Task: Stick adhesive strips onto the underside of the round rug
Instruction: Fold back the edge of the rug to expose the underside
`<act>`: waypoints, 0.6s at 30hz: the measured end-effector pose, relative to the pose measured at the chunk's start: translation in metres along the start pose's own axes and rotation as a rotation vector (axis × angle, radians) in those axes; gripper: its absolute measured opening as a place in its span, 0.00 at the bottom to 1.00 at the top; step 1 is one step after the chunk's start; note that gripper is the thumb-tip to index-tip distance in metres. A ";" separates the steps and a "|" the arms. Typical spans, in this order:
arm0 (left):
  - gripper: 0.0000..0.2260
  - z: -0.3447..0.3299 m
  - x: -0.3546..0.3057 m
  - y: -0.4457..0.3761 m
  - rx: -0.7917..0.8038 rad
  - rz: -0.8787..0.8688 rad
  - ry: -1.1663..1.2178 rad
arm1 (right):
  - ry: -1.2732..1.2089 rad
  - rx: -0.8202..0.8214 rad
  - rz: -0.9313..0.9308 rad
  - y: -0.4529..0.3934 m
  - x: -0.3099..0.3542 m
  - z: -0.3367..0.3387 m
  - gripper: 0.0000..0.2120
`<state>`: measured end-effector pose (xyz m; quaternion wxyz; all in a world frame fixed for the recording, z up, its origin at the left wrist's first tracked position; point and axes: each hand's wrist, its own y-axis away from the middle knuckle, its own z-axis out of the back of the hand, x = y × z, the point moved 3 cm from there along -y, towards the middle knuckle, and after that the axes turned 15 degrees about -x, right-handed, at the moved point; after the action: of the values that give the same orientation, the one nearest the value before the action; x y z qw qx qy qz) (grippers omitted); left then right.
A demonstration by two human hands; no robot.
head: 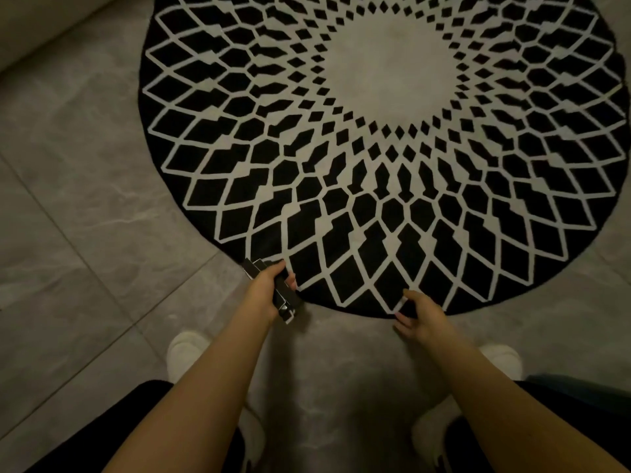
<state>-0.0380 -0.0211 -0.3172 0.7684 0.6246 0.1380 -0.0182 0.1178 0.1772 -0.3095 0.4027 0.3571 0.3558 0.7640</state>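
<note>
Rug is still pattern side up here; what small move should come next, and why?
Probably fold the near edge back with the right hand, which already touches the rim of the round rug. It lies flat, underside hidden, while the left hand holds the adhesive strips ready.

The floor (85, 186) is laid with large grey tiles that have a faint pale marbled veining, and thin darker grout lines (68, 240) run diagonally across the left side. At the upper left corner sits the edge of a light beige sofa (37, 25), its base meeting the tiles. The light is dim and warm, with soft shadows.
</note>
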 end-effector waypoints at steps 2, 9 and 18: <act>0.09 0.001 0.001 0.001 -0.028 0.013 0.007 | -0.127 -0.004 -0.058 -0.002 0.001 0.003 0.22; 0.07 0.003 -0.002 0.020 -0.166 -0.063 0.014 | -0.159 0.086 -0.049 0.003 -0.004 0.009 0.19; 0.08 0.014 -0.022 0.082 -0.337 -0.628 -0.354 | -0.057 0.014 0.384 0.052 0.053 0.042 0.12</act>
<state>-0.0403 -0.0199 -0.2308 0.8291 0.4043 0.1888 -0.3368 0.1111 0.2120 -0.2318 0.2572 0.4428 0.2749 0.8138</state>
